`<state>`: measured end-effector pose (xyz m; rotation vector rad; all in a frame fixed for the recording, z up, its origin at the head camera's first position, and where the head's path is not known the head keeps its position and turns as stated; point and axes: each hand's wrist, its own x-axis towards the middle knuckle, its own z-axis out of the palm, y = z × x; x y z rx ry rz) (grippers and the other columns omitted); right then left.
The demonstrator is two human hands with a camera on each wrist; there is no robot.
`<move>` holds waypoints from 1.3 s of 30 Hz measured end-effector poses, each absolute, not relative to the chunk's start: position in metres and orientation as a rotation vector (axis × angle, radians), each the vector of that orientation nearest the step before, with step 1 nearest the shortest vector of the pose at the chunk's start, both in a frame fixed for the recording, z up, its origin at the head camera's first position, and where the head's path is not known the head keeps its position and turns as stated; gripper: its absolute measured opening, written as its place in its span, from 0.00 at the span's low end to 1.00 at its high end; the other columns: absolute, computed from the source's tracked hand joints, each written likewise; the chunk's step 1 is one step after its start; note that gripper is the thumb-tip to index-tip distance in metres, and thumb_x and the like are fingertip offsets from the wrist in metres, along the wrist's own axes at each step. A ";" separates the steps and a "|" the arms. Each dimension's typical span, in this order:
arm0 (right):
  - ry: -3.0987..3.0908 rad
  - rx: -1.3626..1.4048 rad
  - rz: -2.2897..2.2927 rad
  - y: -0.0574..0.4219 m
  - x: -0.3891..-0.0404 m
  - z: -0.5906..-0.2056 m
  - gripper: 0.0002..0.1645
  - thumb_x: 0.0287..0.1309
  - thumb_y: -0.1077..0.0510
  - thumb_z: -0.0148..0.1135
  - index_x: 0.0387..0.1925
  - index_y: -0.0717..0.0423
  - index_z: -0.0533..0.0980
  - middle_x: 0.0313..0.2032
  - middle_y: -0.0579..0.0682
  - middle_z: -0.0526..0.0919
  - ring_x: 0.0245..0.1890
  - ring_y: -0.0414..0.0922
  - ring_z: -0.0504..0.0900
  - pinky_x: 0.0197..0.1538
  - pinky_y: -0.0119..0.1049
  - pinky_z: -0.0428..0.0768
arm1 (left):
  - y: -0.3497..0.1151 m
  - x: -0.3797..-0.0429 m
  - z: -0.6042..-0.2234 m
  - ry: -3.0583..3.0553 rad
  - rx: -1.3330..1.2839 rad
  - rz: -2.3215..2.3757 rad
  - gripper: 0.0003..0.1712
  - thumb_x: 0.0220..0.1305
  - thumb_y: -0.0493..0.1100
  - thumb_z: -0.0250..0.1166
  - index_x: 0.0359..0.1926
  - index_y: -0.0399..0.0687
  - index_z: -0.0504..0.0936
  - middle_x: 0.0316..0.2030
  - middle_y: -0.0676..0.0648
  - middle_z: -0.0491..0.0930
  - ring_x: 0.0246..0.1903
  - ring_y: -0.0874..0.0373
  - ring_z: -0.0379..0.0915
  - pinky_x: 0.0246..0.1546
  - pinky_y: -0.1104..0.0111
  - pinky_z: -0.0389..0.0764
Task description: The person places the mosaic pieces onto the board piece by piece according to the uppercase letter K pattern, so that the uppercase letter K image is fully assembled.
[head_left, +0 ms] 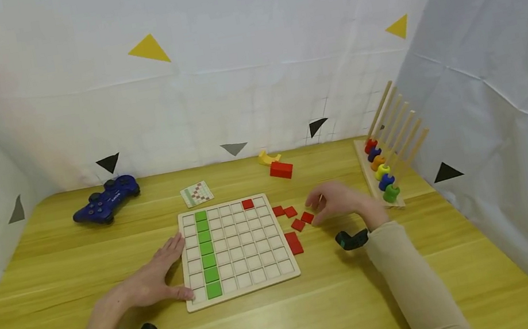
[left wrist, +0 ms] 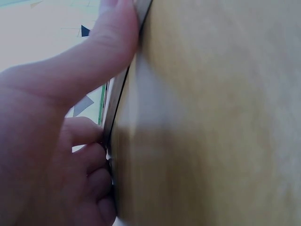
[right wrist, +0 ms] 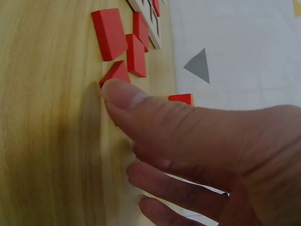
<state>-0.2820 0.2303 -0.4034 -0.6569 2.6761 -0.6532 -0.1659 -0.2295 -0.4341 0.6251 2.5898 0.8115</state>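
A white gridded board (head_left: 244, 254) lies on the table, with a column of green tiles (head_left: 207, 248) near its left side and one red tile (head_left: 248, 204) in its far row. My left hand (head_left: 149, 279) rests along the board's left edge, fingers extended at the side and thumb at the near left corner. Beside the board's right edge lie several loose red tiles (head_left: 298, 225). My right hand (head_left: 335, 200) hovers over the rightmost loose tile (head_left: 307, 217), its thumb tip right at that tile and its fingers loosely bent. In the right wrist view the thumb (right wrist: 124, 96) partly hides a red tile (right wrist: 117, 71).
A patterned card (head_left: 197, 193) lies behind the board. Farther back are a red block (head_left: 281, 170) and a yellow curved piece (head_left: 267, 158). A blue game controller (head_left: 107, 200) sits at the back left; a peg rack (head_left: 364, 162) with coloured beads stands at the right.
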 end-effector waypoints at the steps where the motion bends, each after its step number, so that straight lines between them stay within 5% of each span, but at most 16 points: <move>1: 2.677 -0.657 -0.641 0.229 -0.282 -0.404 0.25 0.49 0.51 0.80 0.47 0.55 0.83 0.43 0.51 0.85 0.41 0.47 0.80 0.49 0.43 0.81 | -0.230 -0.166 -0.434 2.591 0.627 0.811 0.70 0.53 0.67 0.72 0.78 0.33 0.42 0.79 0.34 0.34 0.77 0.33 0.29 0.73 0.37 0.39; 17: 2.691 -0.616 -0.602 0.224 -0.284 -0.413 0.10 0.56 0.58 0.74 0.40 0.51 0.82 0.38 0.48 0.82 0.39 0.46 0.76 0.48 0.42 0.79 | -0.229 -0.164 -0.434 2.592 0.624 0.823 0.69 0.53 0.66 0.72 0.78 0.33 0.43 0.79 0.33 0.34 0.77 0.32 0.29 0.73 0.37 0.39; 39: 2.748 -0.625 -0.628 0.224 -0.285 -0.417 0.12 0.59 0.58 0.72 0.42 0.57 0.80 0.39 0.50 0.82 0.39 0.47 0.78 0.48 0.44 0.81 | -0.229 -0.164 -0.432 2.583 0.623 0.827 0.69 0.54 0.65 0.72 0.78 0.33 0.42 0.79 0.33 0.33 0.77 0.32 0.28 0.73 0.37 0.38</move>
